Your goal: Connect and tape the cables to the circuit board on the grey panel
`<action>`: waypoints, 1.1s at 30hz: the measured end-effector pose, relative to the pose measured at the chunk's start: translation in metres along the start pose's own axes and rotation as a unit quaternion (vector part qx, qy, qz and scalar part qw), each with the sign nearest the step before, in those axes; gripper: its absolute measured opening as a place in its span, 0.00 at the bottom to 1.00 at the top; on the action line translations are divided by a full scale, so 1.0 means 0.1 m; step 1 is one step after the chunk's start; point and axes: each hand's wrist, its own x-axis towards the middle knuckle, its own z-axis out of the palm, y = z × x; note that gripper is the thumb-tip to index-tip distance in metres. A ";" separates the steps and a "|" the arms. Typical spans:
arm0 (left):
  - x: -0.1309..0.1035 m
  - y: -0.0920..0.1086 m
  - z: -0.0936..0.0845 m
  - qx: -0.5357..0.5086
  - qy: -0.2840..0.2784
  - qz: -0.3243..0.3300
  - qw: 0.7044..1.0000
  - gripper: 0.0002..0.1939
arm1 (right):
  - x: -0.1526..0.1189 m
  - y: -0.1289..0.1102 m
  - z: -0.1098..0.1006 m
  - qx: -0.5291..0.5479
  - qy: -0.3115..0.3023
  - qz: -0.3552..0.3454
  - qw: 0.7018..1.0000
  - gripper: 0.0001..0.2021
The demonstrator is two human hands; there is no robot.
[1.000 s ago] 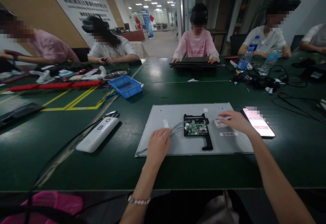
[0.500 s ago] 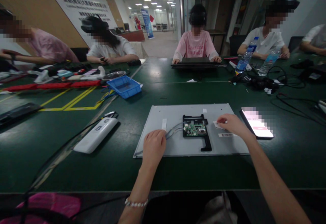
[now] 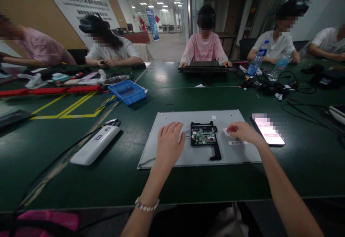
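A flat grey panel [image 3: 151, 140] lies on the green table in front of me. Near its middle sits a green circuit board [image 3: 204, 136] in a black plastic bracket [image 3: 215, 154], with thin grey wires [image 3: 188, 134] leading off to the left. My left hand [image 3: 169, 142] is over the panel's left part, fingers stretched out and holding nothing, hiding part of the wires. My right hand [image 3: 242, 132] is at the right part, fingertips pinched beside a small white label [image 3: 225, 132]; what they hold, if anything, is hidden. Just below it is a barcode sticker [image 3: 237, 143].
A lit phone [image 3: 269, 131] lies right of the panel. Left are a white power bank [image 3: 95, 145] with a cable and a blue tray [image 3: 128, 92]. Water bottles [image 3: 257, 59] and black cables [image 3: 269, 86] lie back right. Several people sit around the table [image 3: 172, 183].
My left hand has lifted and moved up and right, its fingers spreading from a curled pose off the wires. My right hand stays pinched at the small label. The camera view has shifted slightly.
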 end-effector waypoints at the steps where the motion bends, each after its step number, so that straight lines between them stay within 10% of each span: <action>1: 0.07 0.03 0.03 -0.001 -0.005 0.005 1.000 0.16 | 0.00 0.00 0.00 -0.001 0.005 0.002 1.000 0.09; 15: 0.02 -0.42 0.63 0.066 -0.173 -0.122 0.975 0.26 | 0.03 0.00 -0.04 -0.016 0.030 0.032 0.999 0.09; 33: 0.04 -0.35 0.52 0.107 -0.079 -0.122 0.984 0.27 | -0.01 -0.14 -0.06 -0.061 0.121 -0.001 0.991 0.10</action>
